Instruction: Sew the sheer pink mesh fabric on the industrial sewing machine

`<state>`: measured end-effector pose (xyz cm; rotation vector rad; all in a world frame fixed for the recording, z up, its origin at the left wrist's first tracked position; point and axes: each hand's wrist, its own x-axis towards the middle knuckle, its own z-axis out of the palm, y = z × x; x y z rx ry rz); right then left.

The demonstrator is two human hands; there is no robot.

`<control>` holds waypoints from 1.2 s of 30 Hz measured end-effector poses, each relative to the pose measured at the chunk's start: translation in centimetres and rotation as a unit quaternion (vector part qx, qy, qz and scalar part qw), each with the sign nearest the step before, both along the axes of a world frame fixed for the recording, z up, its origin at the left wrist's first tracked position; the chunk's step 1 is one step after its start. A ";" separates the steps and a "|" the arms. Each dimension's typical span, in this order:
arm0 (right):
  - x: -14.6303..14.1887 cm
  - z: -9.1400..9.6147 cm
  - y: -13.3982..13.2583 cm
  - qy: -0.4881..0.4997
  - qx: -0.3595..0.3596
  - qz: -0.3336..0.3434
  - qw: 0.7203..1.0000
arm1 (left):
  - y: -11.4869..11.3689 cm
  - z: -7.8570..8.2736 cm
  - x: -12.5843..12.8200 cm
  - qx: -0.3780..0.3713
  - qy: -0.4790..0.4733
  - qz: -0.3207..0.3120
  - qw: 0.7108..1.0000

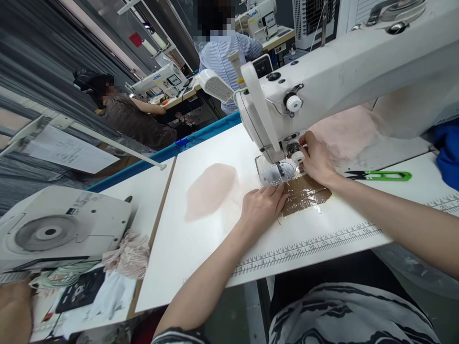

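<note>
A white sewing machine (344,67) stands over a white table (201,258). My left hand (263,205) lies flat with fingers stretched out, pressing thin pale pink fabric (211,191) just left of the needle plate (274,173). My right hand (317,160) reaches in beside the presser foot, fingers curled near a small white knob (298,156); what they hold, if anything, is hidden. A brown taped patch (304,195) sits on the table between both hands.
Green thread snips (385,176) lie to the right, with blue cloth (448,153) at the far right. A ruler strip (322,241) runs along the table's front edge. A bundle of pink pieces (127,255) and a grey device (60,224) sit left. Two other people work at machines behind.
</note>
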<state>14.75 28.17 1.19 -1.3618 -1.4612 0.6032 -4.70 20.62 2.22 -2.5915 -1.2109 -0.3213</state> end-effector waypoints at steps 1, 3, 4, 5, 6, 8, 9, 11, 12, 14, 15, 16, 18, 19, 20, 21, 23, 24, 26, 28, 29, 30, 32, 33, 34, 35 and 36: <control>0.0 0.0 0.0 0.009 -0.003 0.001 1.000 | 0.0 0.0 0.0 -0.003 0.001 0.001 1.000; -0.1 0.1 -0.1 0.028 -0.009 0.005 1.000 | 0.0 0.0 0.0 -0.005 0.003 0.002 1.000; -0.1 0.2 -0.1 0.037 -0.012 0.007 0.999 | 0.0 0.0 0.0 -0.003 0.003 0.002 1.000; -0.1 0.3 -0.2 0.047 -0.016 0.008 0.999 | 0.0 0.0 0.0 -0.002 0.003 0.003 1.000; -0.1 0.4 -0.3 0.057 -0.019 0.010 0.998 | 0.0 0.0 0.0 0.000 0.003 0.002 1.000; -0.2 0.6 -0.4 0.075 -0.024 0.015 0.997 | 0.0 0.0 0.0 0.004 0.001 -0.001 1.000; -0.2 0.6 -0.4 0.084 -0.027 0.018 0.996 | 0.0 0.0 0.0 0.004 0.001 -0.003 1.000; -0.3 0.7 -0.5 0.101 -0.034 0.025 0.994 | 0.0 0.0 0.0 0.003 0.003 -0.002 1.000; -0.3 0.7 -0.6 0.108 -0.037 0.028 0.993 | 0.0 0.0 0.0 0.001 0.004 -0.001 1.000; -0.4 0.5 -0.5 0.123 -0.042 0.035 0.991 | 0.0 0.0 0.0 0.000 0.006 0.002 1.000; -0.4 0.4 -0.5 0.130 -0.044 0.038 0.990 | 0.0 0.0 0.0 0.000 0.007 0.002 1.000; -0.4 0.3 -0.5 0.135 -0.046 0.043 0.989 | 0.0 0.0 0.0 0.000 0.007 0.002 1.000; -0.4 0.1 -0.4 0.146 -0.048 0.053 0.987 | -0.1 0.0 -0.1 0.002 0.007 0.000 1.000; -0.4 0.1 -0.4 0.151 -0.049 0.057 0.986 | -0.1 0.0 0.0 0.002 0.006 -0.001 1.000; -0.4 0.0 -0.4 0.156 -0.050 0.061 0.985 | -0.1 0.0 0.0 0.001 0.007 -0.001 1.000; -0.4 0.0 -0.4 0.162 -0.052 0.063 0.983 | -0.1 0.0 0.0 0.000 0.008 0.000 1.000; -0.5 0.0 -0.4 0.176 -0.061 0.064 0.980 | -0.1 0.0 0.0 -0.007 0.013 0.004 1.000; -0.4 0.1 -0.4 0.185 -0.067 0.064 0.978 | -0.1 0.0 0.0 -0.012 0.017 0.006 1.000; -0.4 0.1 -0.3 0.205 -0.083 0.059 0.974 | -0.1 0.1 0.1 -0.020 0.025 0.008 0.999; -0.4 0.1 -0.2 0.223 -0.102 0.053 0.968 | -0.1 0.1 0.0 -0.023 0.028 0.008 0.999; -0.4 0.0 -0.2 0.230 -0.112 0.052 0.965 | -0.1 0.1 0.0 -0.022 0.027 0.007 0.999; -0.4 -0.1 -0.1 0.233 -0.121 0.052 0.963 | -0.1 0.1 0.0 -0.020 0.024 0.006 0.999; -0.4 -0.2 0.0 0.229 -0.141 0.054 0.962 | -0.2 0.0 0.0 -0.017 0.018 0.004 1.000; -0.4 -0.1 0.0 0.221 -0.152 0.058 0.962 | -0.1 0.0 0.0 -0.015 0.014 0.002 1.000; -0.4 0.0 0.0 0.209 -0.163 0.063 0.962 | -0.1 0.0 0.1 -0.013 0.010 -0.001 1.000; -0.3 0.3 -0.1 0.194 -0.174 0.070 0.963 | -0.1 0.0 0.1 -0.011 0.005 -0.004 1.000; -0.1 0.7 -0.4 0.177 -0.185 0.081 0.963 | -0.1 0.0 0.1 -0.008 0.001 -0.007 1.000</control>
